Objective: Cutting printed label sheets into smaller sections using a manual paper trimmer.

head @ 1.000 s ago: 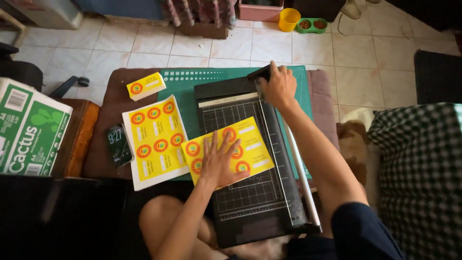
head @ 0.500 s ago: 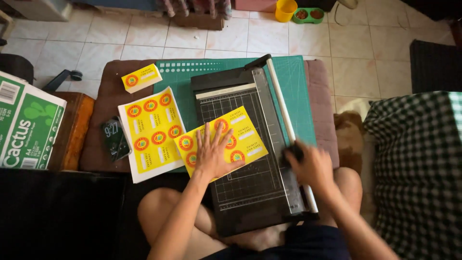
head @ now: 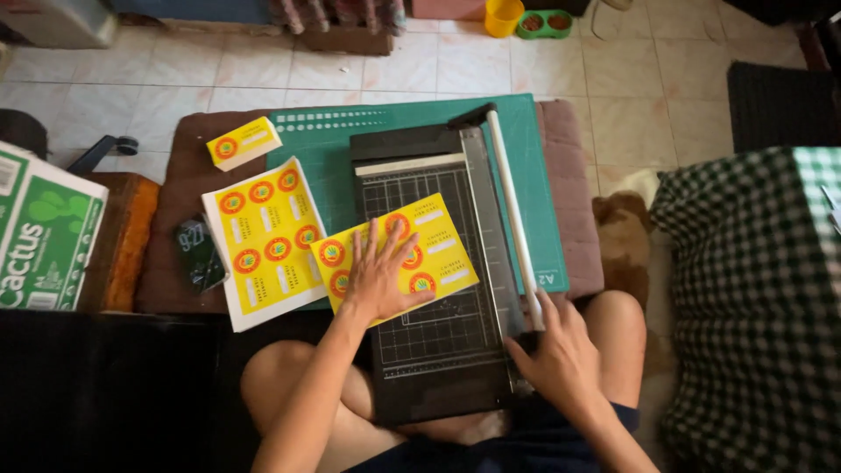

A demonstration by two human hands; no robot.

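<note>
A black paper trimmer [head: 438,350] lies on a green cutting mat [head: 324,140]. My left hand [head: 378,273] presses flat, fingers spread, on a yellow printed sheet [head: 442,254] with red round emblems that lies tilted across the trimmer's grid. My right hand [head: 561,350] grips the near end of the trimmer's white blade arm [head: 512,210], which is down along the right edge of the board.
A second yellow printed sheet [head: 267,236] lies left of the trimmer. A small stack of cut yellow cards [head: 243,143] sits at the mat's far left corner. A dark phone [head: 197,254], a green-and-white carton [head: 44,236] and a checked cushion [head: 753,298] surround the low table.
My right hand has travelled from the far end of the blade arm to its near end and brought the arm down. My left hand has stayed on the sheet.
</note>
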